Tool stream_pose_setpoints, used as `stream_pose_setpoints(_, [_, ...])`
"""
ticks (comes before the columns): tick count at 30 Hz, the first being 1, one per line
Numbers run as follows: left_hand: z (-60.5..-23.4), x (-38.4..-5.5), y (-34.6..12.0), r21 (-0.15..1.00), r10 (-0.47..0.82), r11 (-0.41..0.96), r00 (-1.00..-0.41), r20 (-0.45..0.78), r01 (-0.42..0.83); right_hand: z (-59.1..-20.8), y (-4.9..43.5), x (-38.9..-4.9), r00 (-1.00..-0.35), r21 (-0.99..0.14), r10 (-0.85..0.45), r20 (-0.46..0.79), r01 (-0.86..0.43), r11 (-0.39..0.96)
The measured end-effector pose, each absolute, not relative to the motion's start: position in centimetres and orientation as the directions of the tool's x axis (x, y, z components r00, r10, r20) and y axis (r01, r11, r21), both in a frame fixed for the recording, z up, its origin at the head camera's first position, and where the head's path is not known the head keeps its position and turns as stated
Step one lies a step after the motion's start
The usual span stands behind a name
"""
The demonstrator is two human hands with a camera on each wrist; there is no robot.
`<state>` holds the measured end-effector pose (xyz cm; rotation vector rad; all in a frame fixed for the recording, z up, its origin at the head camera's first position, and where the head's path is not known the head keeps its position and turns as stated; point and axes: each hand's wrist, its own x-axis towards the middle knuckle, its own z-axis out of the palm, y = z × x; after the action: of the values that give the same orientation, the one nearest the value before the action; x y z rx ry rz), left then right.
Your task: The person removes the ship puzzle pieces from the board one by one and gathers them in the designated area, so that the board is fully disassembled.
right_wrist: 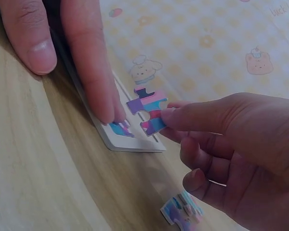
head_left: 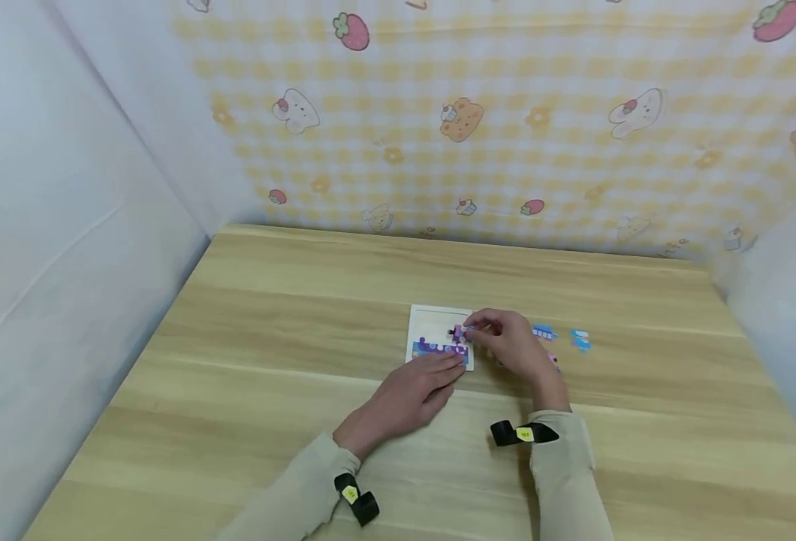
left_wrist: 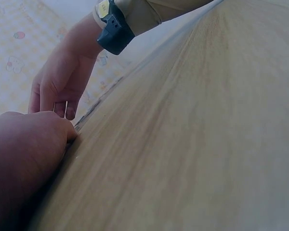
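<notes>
My right hand [head_left: 510, 343] pinches a pink, purple and blue jigsaw piece [right_wrist: 151, 107] between thumb and fingers, just above the right side of a white puzzle tray [head_left: 429, 319]. In the right wrist view the piece is tilted and apart from the tray. My left hand [head_left: 408, 394] lies with its fingers stretched over the tray's near edge, fingertips on the joined purple and blue pieces [head_left: 432, 348] along the bottom. Those fingers hide part of that row. The left wrist view shows mostly the back of the left hand [left_wrist: 29, 154] and the table.
Loose jigsaw pieces lie right of the tray: a blue one [head_left: 544, 332], another blue one [head_left: 581, 340] and a pink one [head_left: 553, 359], partly behind the right wrist. The wooden table [head_left: 269, 338] meets a yellow checked cloth [head_left: 506, 150] at the back.
</notes>
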<state>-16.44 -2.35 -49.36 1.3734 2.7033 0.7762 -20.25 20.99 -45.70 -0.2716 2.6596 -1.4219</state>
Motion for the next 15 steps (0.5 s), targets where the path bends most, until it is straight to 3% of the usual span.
stream_pose_setpoints(15, [-49.8, -16.3, -2.0, 0.418, 0.749, 0.464, -0.598, 0.285, 0.781, -43.4, 25.2, -18.7, -0.992, -0.838, -0.094, 0.080, -0.118, 0.533])
